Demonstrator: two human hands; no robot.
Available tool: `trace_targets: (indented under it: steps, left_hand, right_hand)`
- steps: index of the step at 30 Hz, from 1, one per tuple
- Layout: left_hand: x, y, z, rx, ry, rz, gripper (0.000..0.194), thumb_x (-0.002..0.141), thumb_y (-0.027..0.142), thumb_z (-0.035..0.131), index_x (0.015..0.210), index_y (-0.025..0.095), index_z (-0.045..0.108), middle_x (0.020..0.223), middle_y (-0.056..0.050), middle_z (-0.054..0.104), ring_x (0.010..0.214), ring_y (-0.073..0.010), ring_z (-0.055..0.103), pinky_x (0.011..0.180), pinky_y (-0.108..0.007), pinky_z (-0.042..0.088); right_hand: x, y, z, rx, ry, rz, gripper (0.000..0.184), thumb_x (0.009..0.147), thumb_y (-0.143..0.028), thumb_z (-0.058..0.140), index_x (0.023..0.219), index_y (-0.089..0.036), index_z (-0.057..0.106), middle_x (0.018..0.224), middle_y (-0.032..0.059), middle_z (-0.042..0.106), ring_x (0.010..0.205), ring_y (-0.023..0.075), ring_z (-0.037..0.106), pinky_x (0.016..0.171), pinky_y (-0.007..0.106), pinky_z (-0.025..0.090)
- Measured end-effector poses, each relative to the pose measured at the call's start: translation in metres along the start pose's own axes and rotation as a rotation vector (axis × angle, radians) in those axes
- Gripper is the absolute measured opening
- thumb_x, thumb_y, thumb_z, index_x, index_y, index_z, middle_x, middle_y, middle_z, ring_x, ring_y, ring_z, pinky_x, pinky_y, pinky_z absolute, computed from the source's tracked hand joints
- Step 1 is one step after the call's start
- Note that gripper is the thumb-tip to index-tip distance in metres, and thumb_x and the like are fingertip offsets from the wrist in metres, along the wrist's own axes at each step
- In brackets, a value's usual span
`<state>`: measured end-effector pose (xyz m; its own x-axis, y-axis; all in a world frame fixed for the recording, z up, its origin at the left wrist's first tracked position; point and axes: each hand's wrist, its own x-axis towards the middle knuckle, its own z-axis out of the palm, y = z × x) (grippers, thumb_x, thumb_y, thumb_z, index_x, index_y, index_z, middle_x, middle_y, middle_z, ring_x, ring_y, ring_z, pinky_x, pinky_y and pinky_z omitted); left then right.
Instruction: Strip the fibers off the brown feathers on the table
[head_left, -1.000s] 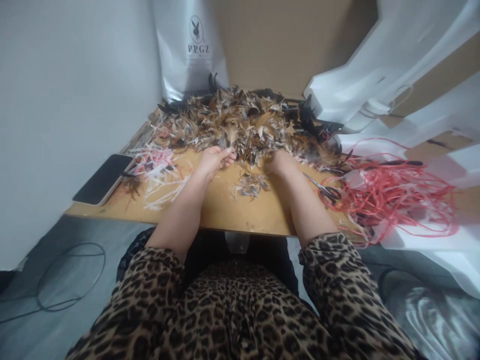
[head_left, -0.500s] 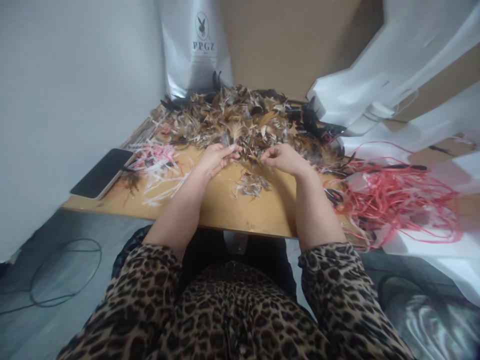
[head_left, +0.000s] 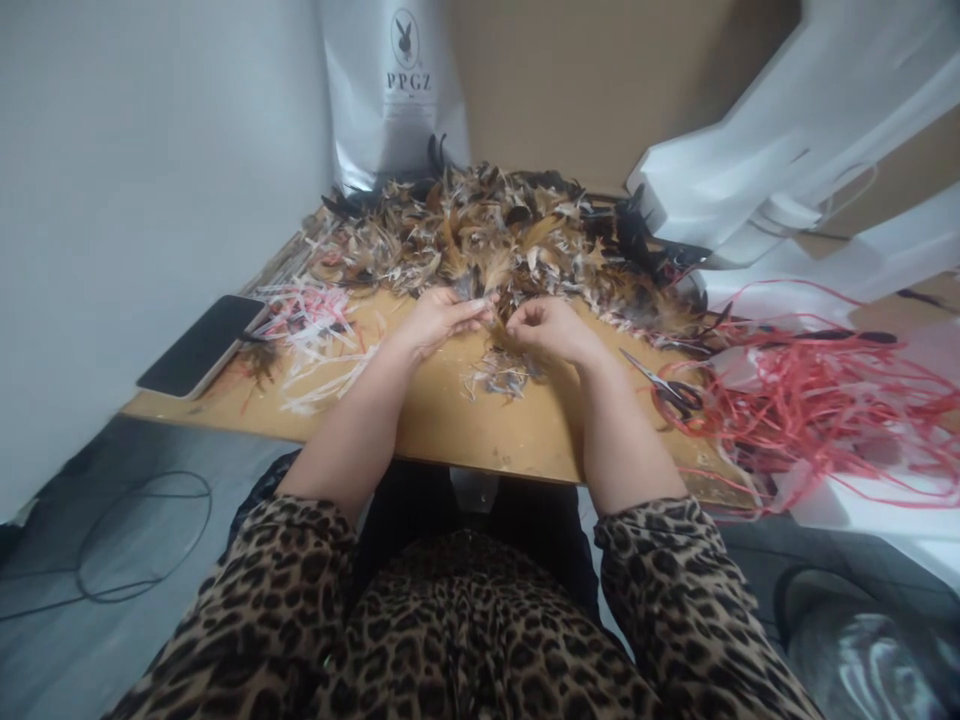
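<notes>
A big heap of brown, black and white feathers (head_left: 495, 235) covers the back of a wooden table (head_left: 487, 430). My left hand (head_left: 435, 318) and my right hand (head_left: 550, 328) meet at the heap's front edge, fingers pinched together on a small bunch of feathers (head_left: 499, 318) between them. A little clump of loose feathers (head_left: 499, 375) lies on the table just below my hands.
Scissors (head_left: 667, 385) lie right of my right wrist, beside a tangle of red string (head_left: 817, 400). Shredded white and pink strips (head_left: 315, 335) and a dark phone (head_left: 202, 345) are at the left. A white PPGZ bag (head_left: 401, 90) and white sheets (head_left: 787, 170) stand behind.
My right hand came out of the feather heap and moved left to meet my left hand. Both now pinch a small bunch of feathers between them.
</notes>
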<state>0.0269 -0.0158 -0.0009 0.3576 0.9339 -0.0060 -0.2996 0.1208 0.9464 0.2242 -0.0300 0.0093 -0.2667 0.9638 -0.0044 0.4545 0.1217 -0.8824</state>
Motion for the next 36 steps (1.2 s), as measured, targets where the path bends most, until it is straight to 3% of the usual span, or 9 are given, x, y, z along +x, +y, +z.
trace_targets:
  steps: [8, 12, 15, 17, 19, 25, 30, 36]
  left_hand:
    - [0.004, -0.005, -0.002, -0.033, 0.014, -0.021, 0.019, 0.068, 0.022, 0.077, 0.078, 0.007, 0.071, 0.076, -0.009, 0.072, 0.068, -0.0097, 0.067, 0.067, -0.018, 0.052]
    - [0.006, -0.006, -0.001, -0.108, 0.043, -0.015, 0.01, 0.074, 0.015, 0.071, 0.078, 0.005, 0.07, 0.077, -0.009, 0.072, 0.068, -0.0089, 0.067, 0.072, -0.018, 0.053]
    - [0.009, -0.004, -0.002, -0.217, 0.126, 0.019, 0.006, 0.079, 0.009, 0.065, 0.076, 0.006, 0.069, 0.077, -0.008, 0.071, 0.069, -0.008, 0.067, 0.076, -0.018, 0.054]
    - [0.013, -0.004, -0.005, -0.311, 0.207, 0.041, 0.009, 0.081, 0.007, 0.06, 0.076, 0.007, 0.068, 0.078, -0.007, 0.071, 0.073, -0.0077, 0.068, 0.08, -0.018, 0.054]
    - [0.016, -0.004, -0.007, -0.406, 0.277, 0.044, 0.011, 0.083, 0.006, 0.058, 0.079, 0.009, 0.068, 0.081, -0.006, 0.071, 0.079, -0.008, 0.069, 0.083, -0.018, 0.053]
    - [0.017, -0.003, -0.005, -0.597, 0.315, -0.052, 0.014, 0.085, 0.005, 0.053, 0.084, 0.009, 0.067, 0.081, -0.005, 0.07, 0.087, -0.0086, 0.069, 0.084, -0.014, 0.053]
    - [0.012, -0.003, 0.005, -0.666, 0.27, -0.189, 0.017, 0.087, 0.004, 0.049, 0.087, 0.008, 0.066, 0.077, -0.004, 0.068, 0.078, -0.0067, 0.068, 0.076, -0.011, 0.054]
    - [0.013, -0.012, 0.009, -0.579, 0.204, -0.205, 0.017, 0.086, 0.003, 0.051, 0.079, 0.009, 0.066, 0.078, -0.003, 0.069, 0.074, -0.005, 0.067, 0.077, -0.011, 0.053]
  right_hand:
    - [0.001, 0.006, 0.006, 0.099, -0.052, -0.015, 0.003, 0.062, -0.015, 0.062, 0.065, -0.015, 0.061, 0.053, -0.0015, 0.059, 0.048, 0.0081, 0.051, 0.048, 0.02, 0.04]
    - [0.001, 0.004, 0.009, 0.295, 0.033, 0.028, 0.018, 0.064, -0.025, 0.07, 0.077, -0.016, 0.061, 0.06, -0.0005, 0.062, 0.048, 0.0086, 0.052, 0.047, 0.02, 0.039]
    - [0.003, 0.003, 0.011, 0.413, 0.259, 0.007, 0.026, 0.067, -0.036, 0.071, 0.084, -0.017, 0.062, 0.066, -0.0003, 0.063, 0.049, 0.0079, 0.05, 0.046, 0.021, 0.037]
    - [0.005, 0.002, 0.013, 0.416, 0.495, -0.057, 0.025, 0.071, -0.04, 0.067, 0.082, -0.018, 0.061, 0.063, -0.0019, 0.059, 0.049, 0.0076, 0.047, 0.047, 0.021, 0.036]
    - [0.004, -0.001, 0.016, 0.377, 0.633, -0.126, 0.025, 0.073, -0.042, 0.066, 0.077, -0.018, 0.062, 0.062, -0.0024, 0.057, 0.052, 0.0081, 0.048, 0.05, 0.022, 0.038]
    - [0.003, -0.008, 0.038, 0.342, 0.396, -0.114, 0.028, 0.063, -0.04, 0.075, 0.077, -0.016, 0.069, 0.072, 0.0013, 0.068, 0.065, 0.0113, 0.057, 0.068, 0.027, 0.048]
    - [0.011, -0.005, 0.048, 0.428, 0.433, -0.115, 0.037, 0.062, -0.042, 0.075, 0.089, -0.017, 0.07, 0.086, 0.0044, 0.072, 0.078, 0.0148, 0.063, 0.077, 0.031, 0.051]
    - [0.011, -0.008, 0.05, 0.38, 0.494, -0.2, 0.023, 0.07, -0.038, 0.069, 0.082, -0.019, 0.072, 0.093, 0.0053, 0.072, 0.088, 0.016, 0.064, 0.081, 0.029, 0.05]
